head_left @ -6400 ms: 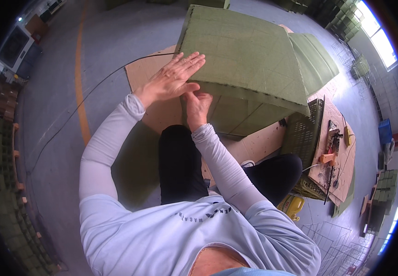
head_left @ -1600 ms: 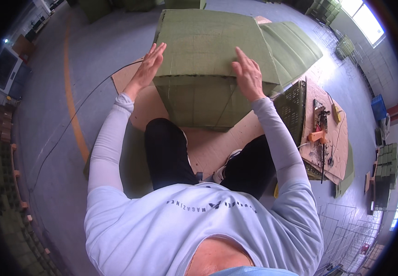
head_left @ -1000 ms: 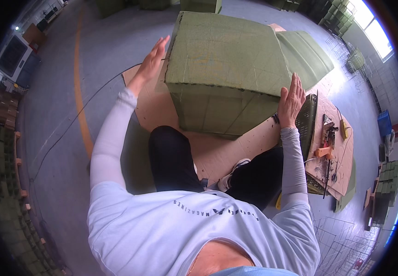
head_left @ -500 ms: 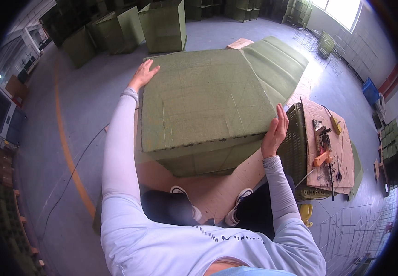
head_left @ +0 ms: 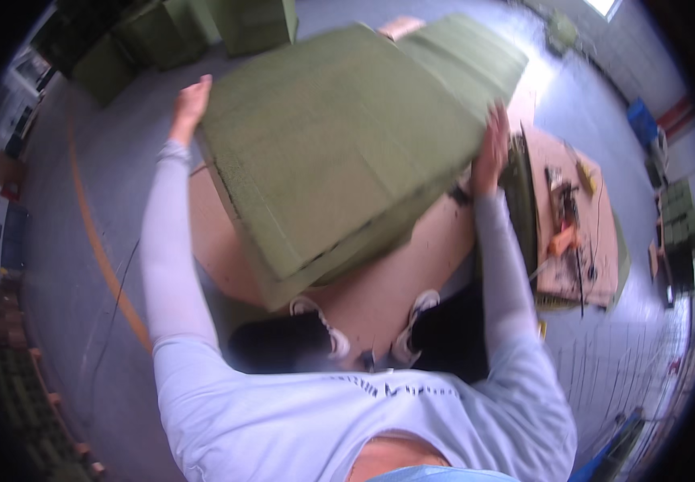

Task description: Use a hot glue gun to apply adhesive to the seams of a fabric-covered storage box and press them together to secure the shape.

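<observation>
A large olive-green box (head_left: 339, 153) is tilted up in front of me, its near edge raised above a brown cardboard sheet (head_left: 412, 273) on the floor. My left hand (head_left: 191, 100) presses flat against the box's far left corner. My right hand (head_left: 492, 149) is pressed on its right side. Both arms are stretched out and hold the box between them. My two shoes show below the box.
A green crate (head_left: 524, 209) stands on edge just right of the box, beside a board with tools (head_left: 572, 217). More green boxes (head_left: 251, 20) sit at the back. An orange line (head_left: 98, 249) and a cable cross the grey floor on the left.
I have stood up and the box has been lifted and tilted toward me. My left hand went to the far left corner and my right hand to the right side.
</observation>
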{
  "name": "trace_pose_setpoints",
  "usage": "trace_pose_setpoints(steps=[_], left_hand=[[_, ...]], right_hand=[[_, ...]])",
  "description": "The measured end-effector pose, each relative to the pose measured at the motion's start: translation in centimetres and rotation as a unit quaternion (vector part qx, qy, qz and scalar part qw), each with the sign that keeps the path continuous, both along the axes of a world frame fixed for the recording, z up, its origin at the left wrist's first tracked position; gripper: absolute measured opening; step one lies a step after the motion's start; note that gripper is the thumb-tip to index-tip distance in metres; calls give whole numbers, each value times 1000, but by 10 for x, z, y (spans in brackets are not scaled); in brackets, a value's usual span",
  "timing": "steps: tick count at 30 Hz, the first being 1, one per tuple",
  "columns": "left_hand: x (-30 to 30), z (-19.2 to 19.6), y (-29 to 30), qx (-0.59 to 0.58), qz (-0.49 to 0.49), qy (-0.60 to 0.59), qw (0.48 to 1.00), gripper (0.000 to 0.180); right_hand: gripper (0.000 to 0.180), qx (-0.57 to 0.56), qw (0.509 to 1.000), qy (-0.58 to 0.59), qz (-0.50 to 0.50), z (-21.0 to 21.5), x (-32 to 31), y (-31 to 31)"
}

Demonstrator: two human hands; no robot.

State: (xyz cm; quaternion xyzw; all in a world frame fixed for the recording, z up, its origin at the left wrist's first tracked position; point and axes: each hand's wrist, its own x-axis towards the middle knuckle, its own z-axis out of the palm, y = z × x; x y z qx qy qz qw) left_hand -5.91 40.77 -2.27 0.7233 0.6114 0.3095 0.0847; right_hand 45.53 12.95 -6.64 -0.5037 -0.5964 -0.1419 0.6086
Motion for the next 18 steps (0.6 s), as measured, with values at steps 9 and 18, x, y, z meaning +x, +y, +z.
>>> trace_pose_setpoints(steps=[9,18], left_hand=[[-15,21,-284,-155,101,162,969,52],[-45,-19,-284,-86,5,-134,987,74]], right_hand=[[71,-109,989,100,9,20,67,77],[75,-251,935,182,174,35,-105,-135]])
